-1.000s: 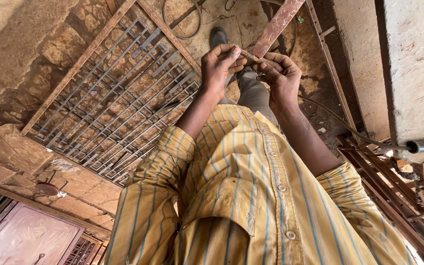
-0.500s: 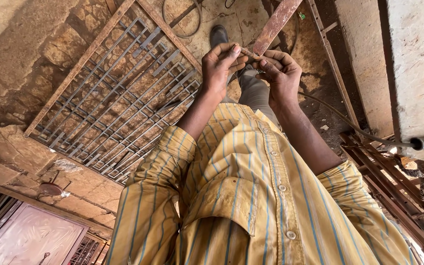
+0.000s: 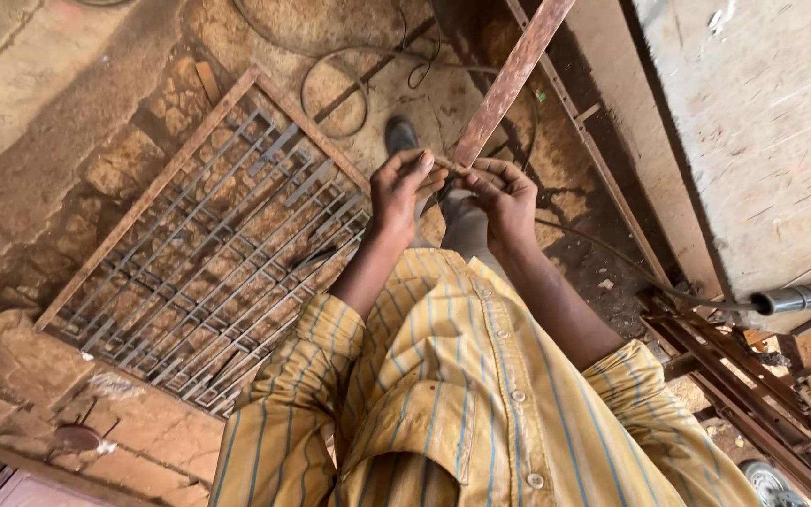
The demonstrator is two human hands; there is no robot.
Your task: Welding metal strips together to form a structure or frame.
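Left hand (image 3: pixel 405 192): upper centre of frame, fingers curled, pinching the near end of a thin short rod.
Right hand (image 3: pixel 504 197): just right of the left hand, fingers bent in, pinching the same rod from the other side.
Thin rod (image 3: pixel 457 169): held between both hands, long axis roughly level across the frame; too small to tell its kind.
Nearer hand: neither; both touch it.
Rusty flat bar (image 3: pixel 513 75): rises from just behind the hands toward the top right edge, long axis diagonal.
Metal grille (image 3: pixel 218 263): lies flat on the ground, left of the hands, well apart.
Cable (image 3: pixel 330 70): loops on the ground above the hands.
Shoe (image 3: pixel 400 134): just above the left hand.
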